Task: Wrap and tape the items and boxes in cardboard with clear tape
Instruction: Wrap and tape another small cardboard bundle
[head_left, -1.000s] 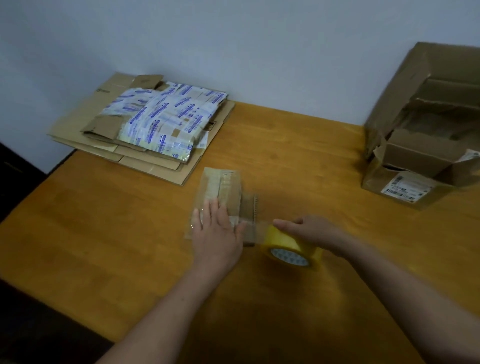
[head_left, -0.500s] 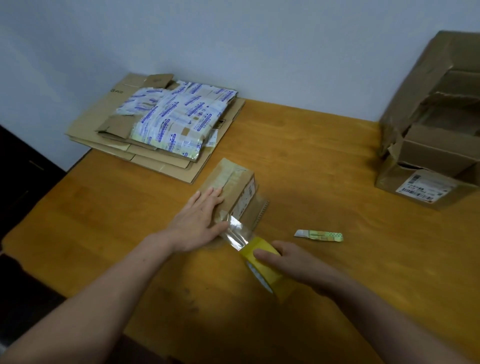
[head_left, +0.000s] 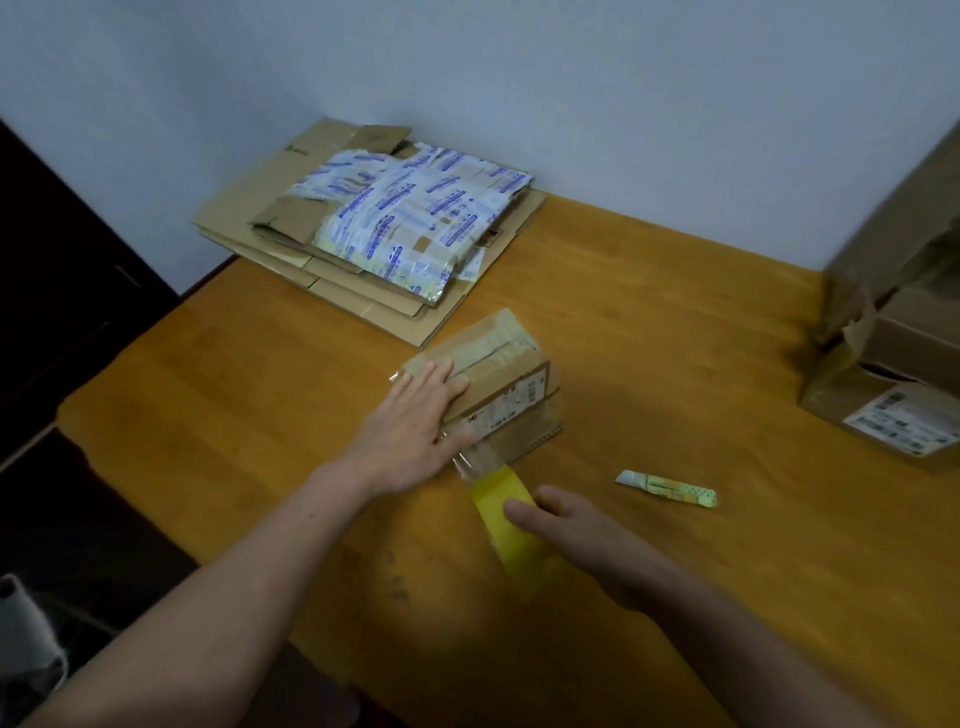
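The left hand (head_left: 415, 415) lies flat on the small box (head_left: 498, 379). Its fingers are straight and it presses the box down on the table (head_left: 675, 338). The right hand (head_left: 571, 535) grips the yellow tape roll (head_left: 501, 514), with thumb and fingers curled round it. A strip of clear tape (head_left: 475, 457) runs from the near end of the box to the roll.

The box sits near the middle of the table, just in front of the pile of flat cardboard (head_left: 291, 244).

The step looks like pulling out tape to stick along the box. To do it well, the flat hand should push down hard, so the box does not slide when the roll tugs. The roll should pull straight back in line with the box, so the strip stays tight and flat. If the strip goes loose, it may fold and stick to itself. Once the strip is long enough, a finger can rub it down from the stuck end, so no bumps of air stay under it.

The little cutter (head_left: 667, 488) lies on the table near the right hand, handy for cutting the tape. The big open box (head_left: 883, 415) stands well apart at the right edge.
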